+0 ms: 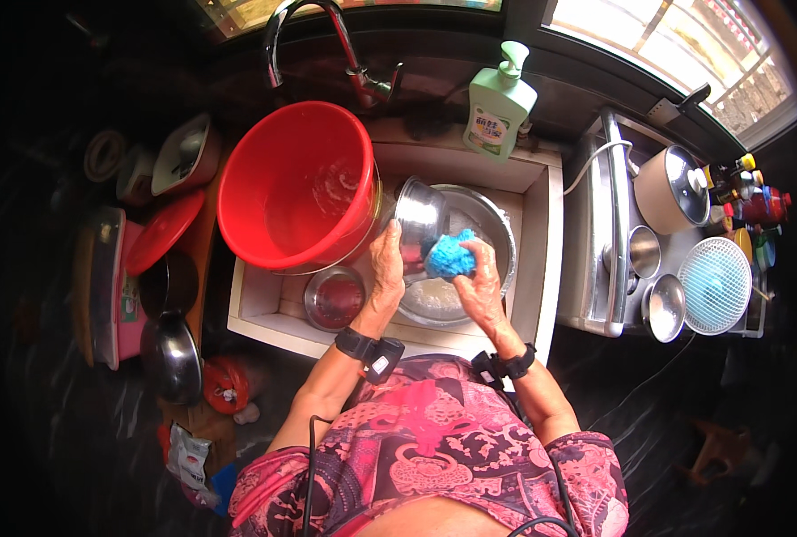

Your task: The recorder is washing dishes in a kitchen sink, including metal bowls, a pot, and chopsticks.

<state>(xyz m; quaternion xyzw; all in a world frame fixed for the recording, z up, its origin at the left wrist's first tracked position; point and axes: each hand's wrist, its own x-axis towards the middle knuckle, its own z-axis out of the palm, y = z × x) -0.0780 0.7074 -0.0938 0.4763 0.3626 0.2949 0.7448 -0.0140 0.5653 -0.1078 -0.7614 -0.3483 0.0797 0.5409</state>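
Note:
My left hand [388,262] grips the side of a shiny steel bowl [417,209], which is tilted on its side above the sink. In my right hand [482,285] is a fluffy blue scrubber [452,255], held against or very close to the bowl's lower edge; actual contact is hard to tell. Beneath both hands a larger steel basin [508,235] with cloudy, sudsy liquid rests in the white-walled sink [545,268]. To the left of my left hand, a small steel bowl [335,299] sits on the sink floor.
A red bucket [264,250] holding water stands over the sink's left part, below a chrome faucet [355,60]. A green pump bottle [502,101] stands on the back ledge. At right, a metal rack [614,268] carries a lidded pot [670,191]. Lidded pink container [130,295] at left.

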